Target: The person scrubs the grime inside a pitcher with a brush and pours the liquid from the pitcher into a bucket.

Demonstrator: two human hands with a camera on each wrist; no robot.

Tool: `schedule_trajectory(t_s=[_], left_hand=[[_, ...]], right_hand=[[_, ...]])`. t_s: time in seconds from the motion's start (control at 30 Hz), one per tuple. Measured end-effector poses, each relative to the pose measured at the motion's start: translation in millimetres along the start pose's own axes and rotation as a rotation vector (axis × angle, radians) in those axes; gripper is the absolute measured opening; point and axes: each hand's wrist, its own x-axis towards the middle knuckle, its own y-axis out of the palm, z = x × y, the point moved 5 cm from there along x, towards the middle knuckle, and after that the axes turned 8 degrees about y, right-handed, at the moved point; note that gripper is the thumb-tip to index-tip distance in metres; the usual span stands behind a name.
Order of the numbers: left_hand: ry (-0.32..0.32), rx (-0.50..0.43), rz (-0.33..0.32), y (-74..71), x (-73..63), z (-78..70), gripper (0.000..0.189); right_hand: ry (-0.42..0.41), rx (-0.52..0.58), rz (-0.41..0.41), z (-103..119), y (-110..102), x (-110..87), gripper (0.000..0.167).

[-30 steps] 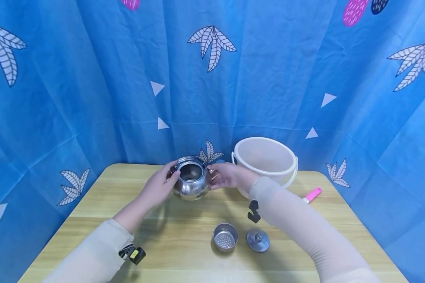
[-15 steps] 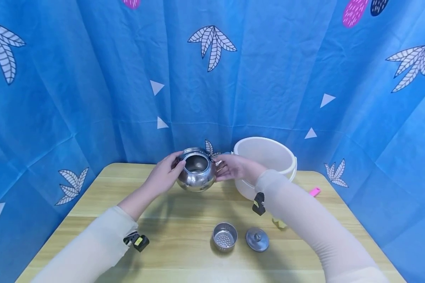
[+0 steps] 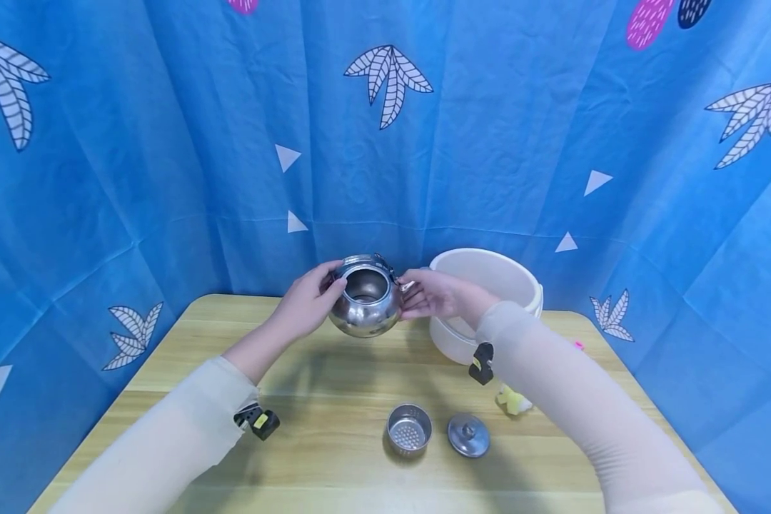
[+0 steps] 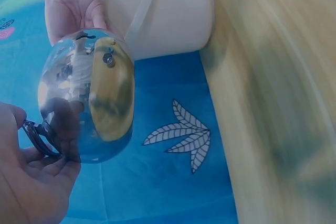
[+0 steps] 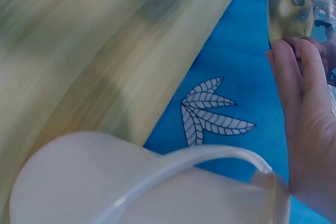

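Between both hands a shiny steel teapot (image 3: 363,323) is held up above the table, its lidless round mouth tilted toward me. The left hand (image 3: 308,300) grips its left side; in the left wrist view the fingers curl by a dark loop-shaped handle (image 4: 38,139). On the opposite side the right hand (image 3: 435,293) holds the pot with its thumb and fingers, and the right wrist view has those fingertips against the polished body (image 5: 287,17). On the table below stand a perforated steel strainer cup (image 3: 408,432) and, beside it, a round knobbed lid (image 3: 468,436).
A white bucket (image 3: 452,344) with a white handle (image 5: 205,156) stands behind the right forearm. A yellow, spongy-looking piece (image 3: 512,401) and a pink tip (image 3: 579,345) show from under the right sleeve. Blue curtain (image 3: 373,178) encloses the table's back and sides.
Both hands have carried the teapot up and slightly to the right, nearer the bucket. The yellow piece has come into view as the right arm shifted; the strainer cup and lid stay put.
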Motion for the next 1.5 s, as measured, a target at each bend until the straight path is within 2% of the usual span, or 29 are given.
schedule_trajectory(t_s=[0.33,0.47,0.67,0.9,1.1,1.5], left_hand=[[0.042,-0.020,0.021,-1.9,10.1,-22.7,0.050],[0.068,-0.002,0.023,-2.3,16.9,-32.4,0.050],[0.091,-0.032,0.031,2.7,29.2,-43.9,0.051],[0.118,-0.057,0.018,11.6,45.6,-51.0,0.049],[0.145,-0.063,0.025,18.8,55.7,-54.1,0.050],[0.219,-0.008,0.006,28.8,73.5,-64.4,0.053]], right_hand=[[-0.006,0.014,0.002,11.5,-14.0,-23.2,0.025],[-0.007,0.015,-0.020,16.9,-22.1,-31.2,0.023],[-0.023,0.027,-0.022,24.5,-35.3,-42.6,0.026],[-0.069,0.034,0.000,31.5,-50.2,-51.1,0.029],[-0.073,0.045,0.003,33.3,-61.9,-53.9,0.030],[-0.075,0.109,0.008,39.9,-82.6,-62.4,0.032]])
